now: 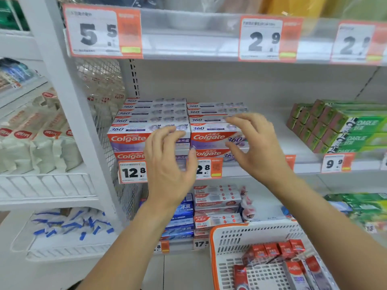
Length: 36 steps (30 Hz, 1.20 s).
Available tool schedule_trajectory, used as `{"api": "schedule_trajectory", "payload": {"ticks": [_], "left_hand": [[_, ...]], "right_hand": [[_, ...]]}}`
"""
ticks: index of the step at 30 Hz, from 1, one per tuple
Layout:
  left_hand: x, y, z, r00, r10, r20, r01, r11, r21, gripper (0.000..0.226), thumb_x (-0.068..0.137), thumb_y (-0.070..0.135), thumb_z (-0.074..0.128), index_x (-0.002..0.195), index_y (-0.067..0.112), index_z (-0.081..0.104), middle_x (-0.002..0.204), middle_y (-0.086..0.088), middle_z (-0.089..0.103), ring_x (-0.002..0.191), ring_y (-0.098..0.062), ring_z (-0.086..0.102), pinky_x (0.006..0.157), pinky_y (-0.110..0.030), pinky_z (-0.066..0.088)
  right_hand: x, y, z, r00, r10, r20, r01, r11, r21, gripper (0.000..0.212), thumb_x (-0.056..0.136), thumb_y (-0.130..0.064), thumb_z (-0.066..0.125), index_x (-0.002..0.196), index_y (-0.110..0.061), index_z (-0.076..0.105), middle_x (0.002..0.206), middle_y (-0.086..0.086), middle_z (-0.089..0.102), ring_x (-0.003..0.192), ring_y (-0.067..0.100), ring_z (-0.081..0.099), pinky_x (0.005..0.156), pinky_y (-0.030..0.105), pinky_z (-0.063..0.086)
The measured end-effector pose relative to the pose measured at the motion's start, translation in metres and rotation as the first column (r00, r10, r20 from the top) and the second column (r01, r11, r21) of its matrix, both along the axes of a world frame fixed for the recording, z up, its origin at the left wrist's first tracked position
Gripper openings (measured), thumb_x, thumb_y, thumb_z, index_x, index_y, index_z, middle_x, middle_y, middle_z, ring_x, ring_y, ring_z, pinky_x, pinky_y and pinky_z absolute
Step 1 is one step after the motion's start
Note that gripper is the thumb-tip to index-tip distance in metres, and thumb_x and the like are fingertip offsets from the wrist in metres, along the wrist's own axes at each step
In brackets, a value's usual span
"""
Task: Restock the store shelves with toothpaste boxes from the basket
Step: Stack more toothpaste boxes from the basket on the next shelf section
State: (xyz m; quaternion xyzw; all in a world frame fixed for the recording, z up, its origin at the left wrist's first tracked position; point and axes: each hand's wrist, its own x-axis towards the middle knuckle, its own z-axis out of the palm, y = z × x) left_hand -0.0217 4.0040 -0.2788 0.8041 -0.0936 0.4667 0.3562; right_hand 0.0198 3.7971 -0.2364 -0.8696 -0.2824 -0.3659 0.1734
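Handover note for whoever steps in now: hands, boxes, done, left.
Left hand and right hand: both open, empty, raised in front of the Colgate 360 stacks on the middle shelf.
Done: two Colgate 360 columns stand side by side above the 12.8 tags.
Left: red toothpaste boxes in the white basket, lower right. Bare shelf space lies right of the stacks, before the green Darlie boxes.

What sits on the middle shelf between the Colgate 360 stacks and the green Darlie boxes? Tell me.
Nothing: in the head view the shelf is bare between the Colgate 360 stacks and the green Darlie boxes; only the right hand hangs before its left end.
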Motion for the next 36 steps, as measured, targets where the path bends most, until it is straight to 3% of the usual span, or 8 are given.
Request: {"api": "schedule_trajectory", "payload": {"ticks": [3,7,12,17,24,28,32,36], "left_hand": [[-0.011,-0.041,-0.013,0.958,-0.257,-0.131,0.256,0.966,-0.025,0.02,0.09,0.024,0.062,0.105,0.011,0.064,0.104,0.002,0.061,0.1,-0.014,0.055,0.091,-0.029,0.044],[-0.012,-0.1,-0.061,0.783,-0.391,-0.483,0.493,0.864,0.099,0.012,0.091,0.031,0.057,0.094,0.02,0.059,0.088,0.009,0.056,0.085,-0.017,0.056,0.079,-0.036,0.047],[-0.023,-0.156,-0.154,0.441,-0.322,-0.838,0.668,0.741,0.067,0.019,0.093,0.034,0.062,0.106,0.021,0.058,0.097,0.008,0.057,0.087,-0.016,0.057,0.077,-0.034,0.046],[-0.029,-0.192,-0.219,0.198,-0.084,-0.977,0.746,0.659,0.095,0.045,0.094,0.042,0.063,0.126,0.013,0.049,0.118,-0.005,0.055,0.102,-0.025,0.056,0.086,-0.038,0.048],[-0.008,-0.25,-0.284,0.17,0.091,-0.981,0.693,0.697,0.184,0.074,0.08,0.044,0.079,0.137,0.012,0.042,0.138,-0.009,0.051,0.124,-0.029,0.052,0.099,-0.041,0.047],[0.009,-0.261,-0.307,0.081,0.076,-0.994,0.616,0.78,0.11,0.046,0.075,0.031,0.085,0.114,0.02,0.062,0.118,-0.003,0.067,0.104,-0.023,0.063,0.088,-0.035,0.051],[0.02,-0.251,-0.301,0.072,0.071,-0.995,0.697,0.71,0.102,0.048,0.072,0.034,0.086,0.114,0.022,0.065,0.112,0.005,0.066,0.099,-0.017,0.062,0.084,-0.031,0.051],[0.026,-0.233,-0.283,0.067,0.022,-0.998,0.703,0.708,0.063,0.038,0.071,0.036,0.081,0.106,0.025,0.069,0.092,0.012,0.07,0.076,-0.011,0.063,0.069,-0.028,0.051]], "right_hand": [[-0.034,-0.045,-0.039,1.0,0.008,-0.017,-0.005,0.99,0.143,0.026,0.085,-0.003,0.073,0.109,-0.005,0.067,0.105,0.01,0.062,0.096,0.021,0.057,0.085,0.032,0.047],[-0.053,-0.124,-0.108,0.854,-0.135,-0.503,0.233,0.963,0.138,0.02,0.084,-0.007,0.074,0.101,-0.014,0.069,0.086,-0.002,0.065,0.073,0.015,0.063,0.071,0.04,0.056],[-0.09,-0.203,-0.176,0.525,-0.223,-0.821,0.421,0.907,0.024,0.017,0.081,-0.014,0.079,0.095,-0.013,0.07,0.079,-0.006,0.064,0.063,0.009,0.06,0.062,0.014,0.044],[-0.115,-0.234,-0.238,0.284,-0.238,-0.929,0.38,0.917,-0.119,0.018,0.077,-0.017,0.078,0.092,-0.013,0.069,0.084,0.003,0.071,0.075,0.022,0.066,0.076,0.036,0.055],[-0.117,-0.241,-0.293,0.23,-0.151,-0.962,0.347,0.936,-0.064,0.035,0.089,-0.022,0.074,0.12,-0.013,0.063,0.119,0.007,0.064,0.092,0.018,0.056,0.086,0.036,0.05],[-0.102,-0.247,-0.32,0.22,-0.166,-0.961,0.344,0.935,-0.083,0.043,0.085,-0.022,0.077,0.125,-0.017,0.062,0.126,0.004,0.06,0.111,0.024,0.06,0.094,0.041,0.051],[-0.072,-0.247,-0.333,0.264,-0.193,-0.945,0.253,0.959,-0.126,0.057,0.079,-0.017,0.077,0.132,-0.018,0.056,0.131,0.005,0.055,0.124,0.026,0.048,0.101,0.042,0.046],[-0.047,-0.235,-0.349,0.289,-0.401,-0.87,-0.054,0.9,-0.433,0.076,0.076,-0.02,0.077,0.143,-0.025,0.042,0.143,0.002,0.045,0.136,0.028,0.035,0.11,0.048,0.029]]}}
